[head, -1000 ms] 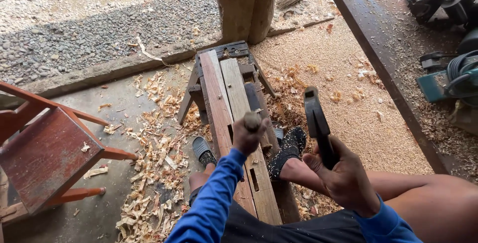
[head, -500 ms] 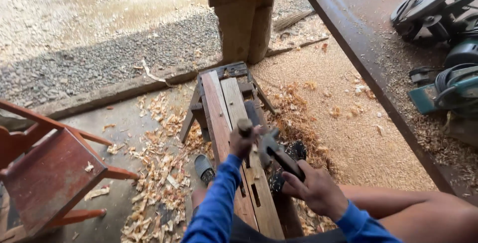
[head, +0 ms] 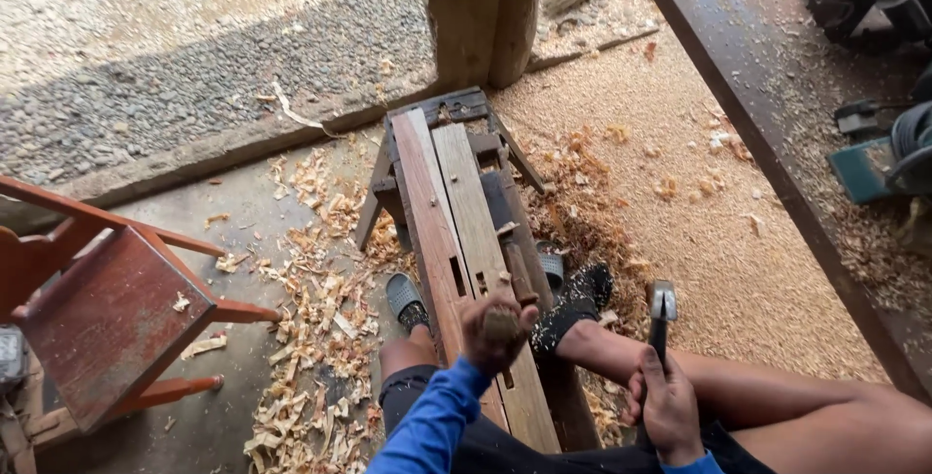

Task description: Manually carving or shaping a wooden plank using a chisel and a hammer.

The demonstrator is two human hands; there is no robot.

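I sit astride a long wooden work bench [head: 456, 202] made of two planks with slots cut in them. My left hand [head: 497, 330] is closed around a short wooden handle standing upright on the bench top. My right hand [head: 668, 404] grips a hammer [head: 661, 311] by its dark shaft, its metal head raised above my right knee, to the right of the bench. My feet wear dark socks and sandals [head: 404, 297] on either side of the bench.
Wood shavings [head: 320, 338] litter the concrete floor on the left, sawdust [head: 699, 212] on the right. A red wooden chair [head: 107, 319] lies tipped at left. A post [head: 481, 13] stands beyond the bench. A long table [head: 777, 163] with power tools [head: 883, 154] runs along the right.
My right hand has swung the hammer away from the bench to the right and turned it upright. My left hand has stayed on the handle on the bench.
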